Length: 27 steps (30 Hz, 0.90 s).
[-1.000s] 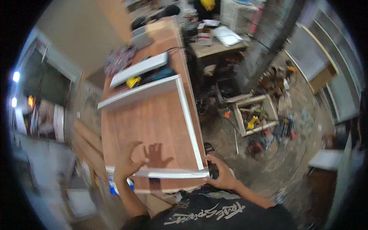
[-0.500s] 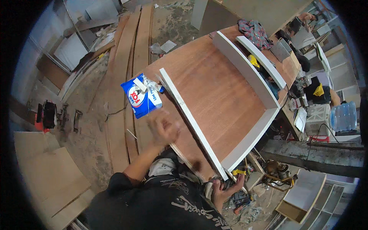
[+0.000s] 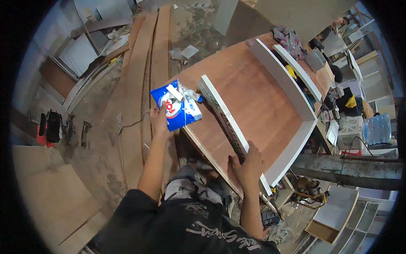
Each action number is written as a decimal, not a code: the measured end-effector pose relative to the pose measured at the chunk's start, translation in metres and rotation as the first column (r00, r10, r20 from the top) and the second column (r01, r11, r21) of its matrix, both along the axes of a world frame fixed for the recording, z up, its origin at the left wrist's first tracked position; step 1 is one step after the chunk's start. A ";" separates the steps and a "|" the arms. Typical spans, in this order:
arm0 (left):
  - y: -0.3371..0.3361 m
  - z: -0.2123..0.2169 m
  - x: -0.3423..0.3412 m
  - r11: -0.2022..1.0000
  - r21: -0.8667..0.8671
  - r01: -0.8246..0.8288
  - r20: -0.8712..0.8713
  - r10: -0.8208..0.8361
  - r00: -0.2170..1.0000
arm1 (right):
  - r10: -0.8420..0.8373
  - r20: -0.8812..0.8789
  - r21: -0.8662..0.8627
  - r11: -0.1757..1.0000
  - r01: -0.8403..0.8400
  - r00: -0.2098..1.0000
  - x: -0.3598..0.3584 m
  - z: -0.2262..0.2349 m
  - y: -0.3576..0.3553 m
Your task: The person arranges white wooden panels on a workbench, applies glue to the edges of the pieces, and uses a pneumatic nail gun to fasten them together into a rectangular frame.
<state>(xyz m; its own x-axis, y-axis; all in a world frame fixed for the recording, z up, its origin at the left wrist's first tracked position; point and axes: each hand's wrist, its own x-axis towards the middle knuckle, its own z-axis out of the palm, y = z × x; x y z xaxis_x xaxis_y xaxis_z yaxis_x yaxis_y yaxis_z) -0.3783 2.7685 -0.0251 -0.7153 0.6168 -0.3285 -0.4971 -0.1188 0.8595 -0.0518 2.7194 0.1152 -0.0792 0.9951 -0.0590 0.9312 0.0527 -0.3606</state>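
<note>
Left hand (image 3: 158, 116) grasps blue-white plastic packet (image 3: 177, 108) at edge of brown plywood tabletop (image 3: 253, 106). Right hand (image 3: 249, 163) lies released, flat on white upright board strip (image 3: 224, 116). Advice: keep strip pressed, lift packet steadily.

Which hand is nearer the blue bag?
Left. The left hand grips the blue bag at its edge; the right hand rests on the white strip, well apart.

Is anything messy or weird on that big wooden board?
Yes. A torn-open blue bag hangs over the board's edge, held by the left hand. The right hand rests on a white strip.
</note>
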 end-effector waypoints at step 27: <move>-0.030 -0.033 -0.035 0.837 0.485 0.254 0.466 -0.492 0.735 | 0.021 0.024 0.266 0.964 -0.026 1.000 0.005 -0.030 -0.012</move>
<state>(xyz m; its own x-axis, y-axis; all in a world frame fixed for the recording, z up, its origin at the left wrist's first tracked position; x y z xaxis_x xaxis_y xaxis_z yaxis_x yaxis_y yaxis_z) -0.4137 2.7385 -0.0581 -0.1628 0.9468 -0.2775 -0.9360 -0.0592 0.3470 -0.0463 2.7069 0.0849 -0.1041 0.9730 0.2062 0.9357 0.1661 -0.3112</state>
